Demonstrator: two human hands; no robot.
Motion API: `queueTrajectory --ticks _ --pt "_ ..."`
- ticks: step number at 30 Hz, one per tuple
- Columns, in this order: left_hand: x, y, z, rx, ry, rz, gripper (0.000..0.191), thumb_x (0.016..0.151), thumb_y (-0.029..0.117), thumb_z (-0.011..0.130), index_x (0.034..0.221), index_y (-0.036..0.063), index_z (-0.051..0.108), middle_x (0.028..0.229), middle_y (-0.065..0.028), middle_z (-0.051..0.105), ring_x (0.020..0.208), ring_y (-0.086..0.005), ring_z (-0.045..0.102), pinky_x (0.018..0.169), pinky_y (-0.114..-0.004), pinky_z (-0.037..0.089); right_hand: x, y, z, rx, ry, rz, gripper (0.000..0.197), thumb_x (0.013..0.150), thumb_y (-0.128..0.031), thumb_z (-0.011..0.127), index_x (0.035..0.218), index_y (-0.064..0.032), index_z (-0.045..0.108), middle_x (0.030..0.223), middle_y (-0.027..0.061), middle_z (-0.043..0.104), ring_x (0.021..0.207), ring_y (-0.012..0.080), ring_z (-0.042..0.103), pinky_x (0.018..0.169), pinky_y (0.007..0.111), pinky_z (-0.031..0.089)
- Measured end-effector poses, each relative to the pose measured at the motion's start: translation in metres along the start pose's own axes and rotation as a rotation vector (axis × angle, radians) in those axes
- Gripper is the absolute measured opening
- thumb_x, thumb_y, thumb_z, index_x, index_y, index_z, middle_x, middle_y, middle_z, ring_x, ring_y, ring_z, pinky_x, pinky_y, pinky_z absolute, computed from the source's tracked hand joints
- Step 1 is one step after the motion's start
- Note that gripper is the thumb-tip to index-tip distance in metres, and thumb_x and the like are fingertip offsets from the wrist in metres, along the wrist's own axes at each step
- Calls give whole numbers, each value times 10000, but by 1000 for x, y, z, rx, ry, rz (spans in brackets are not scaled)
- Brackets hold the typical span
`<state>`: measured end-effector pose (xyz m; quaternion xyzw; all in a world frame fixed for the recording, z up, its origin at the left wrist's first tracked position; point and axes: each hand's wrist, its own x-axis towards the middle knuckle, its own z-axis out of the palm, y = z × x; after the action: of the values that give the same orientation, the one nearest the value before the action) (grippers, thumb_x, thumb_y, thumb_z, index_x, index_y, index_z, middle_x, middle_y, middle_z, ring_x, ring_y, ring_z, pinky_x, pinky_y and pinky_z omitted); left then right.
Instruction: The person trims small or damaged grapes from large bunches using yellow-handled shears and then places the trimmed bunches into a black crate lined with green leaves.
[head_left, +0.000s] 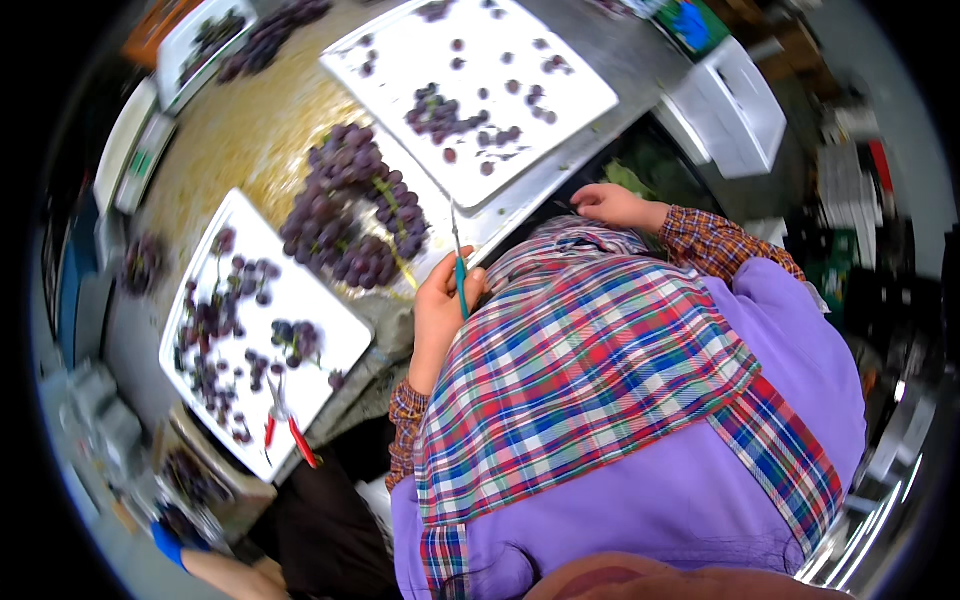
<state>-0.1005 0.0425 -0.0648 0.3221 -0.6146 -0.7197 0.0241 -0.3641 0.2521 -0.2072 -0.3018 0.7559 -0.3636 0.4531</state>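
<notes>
My left hand (442, 292) grips slim teal-handled snips (460, 279), their thin metal blade pointing away from me over the table's edge. Just beyond lies a heap of dark purple grape bunches (330, 195) with green stems. My right hand (619, 205) hovers in front of my plaid apron (600, 337), fingers curled; a small dark thing shows at its fingertips, too unclear to name. A white tray (555, 124) ahead carries loose grapes and a small cluster. On the left, a second white tray (330, 322) bears small grape clusters and open red-handled snips (282, 420).
A dark crate (667, 161) with green leaves sits below the table's edge near my right hand. A weighing scale (142, 161) and a white container (199, 52) of grapes stand at the far left. Another person's blue-gloved hand (171, 541) is by a grape box (244, 499).
</notes>
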Motion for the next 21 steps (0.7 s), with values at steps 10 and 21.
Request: queueTrajectory --ticks 10,21 --pt "21 11 30 189 -161 -112 421 887 148 637 1237 -48 510 760 -25 610 674 -59 570 618 -213 468 -159 157 11 23 -80 780 437 777 -318 665 1122 -55 616 850 73 663 683 185 641 554 340 529" --pt "41 21 56 329 -219 -148 393 892 150 631 1217 -46 527 732 -4 582 630 -37 513 563 -191 410 -121 161 32 296 134 619 357 822 -290 638 1103 -70 629 870 65 661 670 157 616 561 300 526"
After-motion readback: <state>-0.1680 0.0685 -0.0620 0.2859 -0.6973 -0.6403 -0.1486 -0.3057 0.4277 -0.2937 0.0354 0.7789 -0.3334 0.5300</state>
